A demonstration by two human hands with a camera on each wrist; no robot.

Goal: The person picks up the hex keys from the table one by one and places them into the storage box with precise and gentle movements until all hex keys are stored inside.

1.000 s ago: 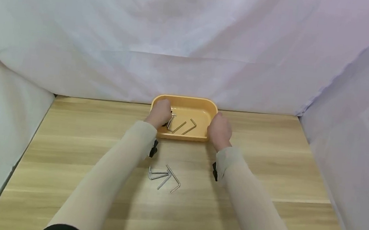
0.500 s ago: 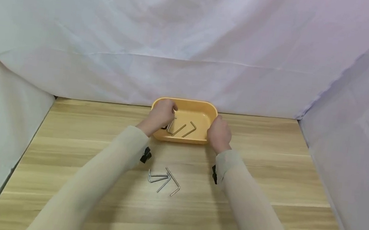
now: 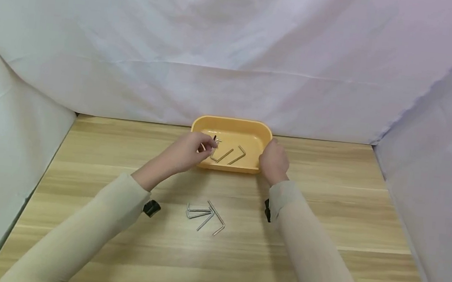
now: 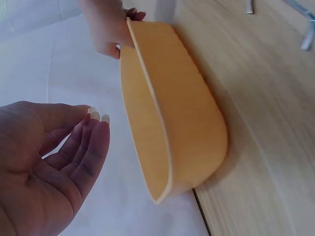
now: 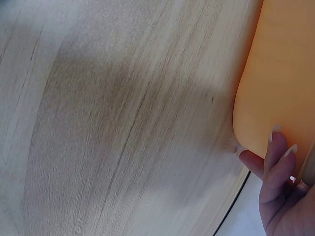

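My right hand (image 3: 274,162) grips the right end of the one orange tray (image 3: 252,127), fingers curled on its smooth plastic wall. My left hand (image 3: 189,151) hangs loose and empty at the tray's left end; a second ago it reached inside. Three bent steel hex keys (image 3: 229,154) lie in the tray; a tangle of about four more, the loose hex keys (image 3: 206,214), rests behind my wrists on the wood-grain table (image 3: 347,209).

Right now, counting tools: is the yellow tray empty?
Not empty. The yellow tray holds hex keys on its floor; more lie outside on the table.
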